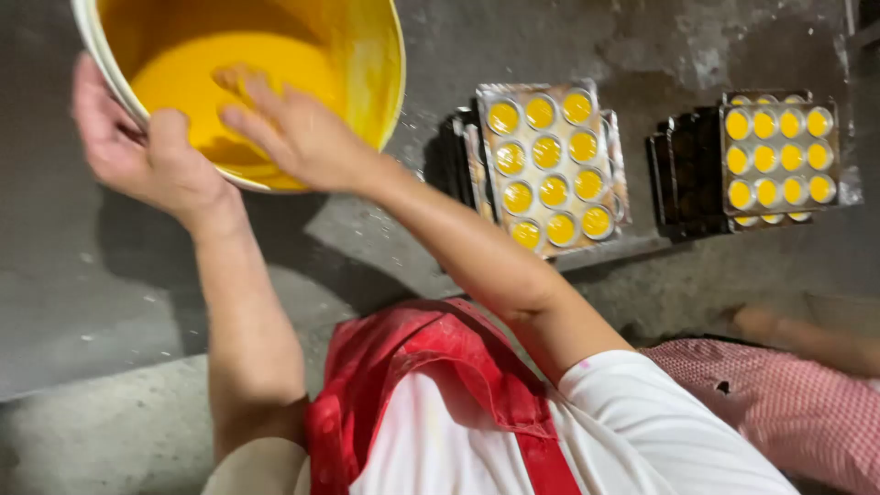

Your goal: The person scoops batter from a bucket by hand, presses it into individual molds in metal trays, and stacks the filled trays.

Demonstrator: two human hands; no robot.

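A white bucket [378,64] with yellow-smeared inner walls is tilted toward me at the upper left. Thick yellow batter [206,73] pools inside it. My left hand [137,160] grips the bucket's near rim, thumb over the edge. My right hand [293,133] reaches inside the bucket with fingers spread flat, fingertips touching the batter and holding nothing. I wear a white shirt and a red apron [431,367].
Two metal cup trays filled with yellow batter lie on the grey concrete floor, one at centre [550,165] and one to the right [777,156], each beside a dark tray stack. Another person's limb [797,335] and red checked cloth [788,412] are at lower right.
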